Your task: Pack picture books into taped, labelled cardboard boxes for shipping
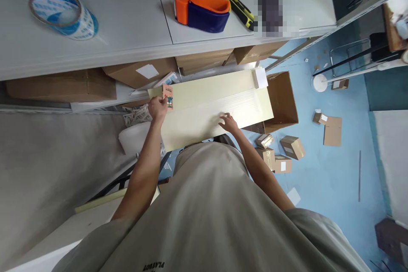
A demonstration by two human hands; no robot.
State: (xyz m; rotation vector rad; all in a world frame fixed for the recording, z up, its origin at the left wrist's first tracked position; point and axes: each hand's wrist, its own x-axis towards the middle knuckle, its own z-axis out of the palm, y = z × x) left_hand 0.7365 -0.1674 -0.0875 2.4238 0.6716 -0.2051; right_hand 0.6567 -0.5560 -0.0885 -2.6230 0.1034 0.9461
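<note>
While left fingers point(165, 101) pinch the card point(168, 92) at its edge, right fingers point(227, 117) spread loosely, well apart.

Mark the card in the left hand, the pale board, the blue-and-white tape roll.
Card point(168, 95), head view: printed face.
Pale board point(199, 112), head view: bare part of the top.
Blue-and-white tape roll point(83, 23), head view: outer side.

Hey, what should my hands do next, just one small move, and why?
I'd probably bring the printed card in the left hand toward the right hand: the card is near the left end of the pale board, and the right hand shows nothing in its grip.
</note>
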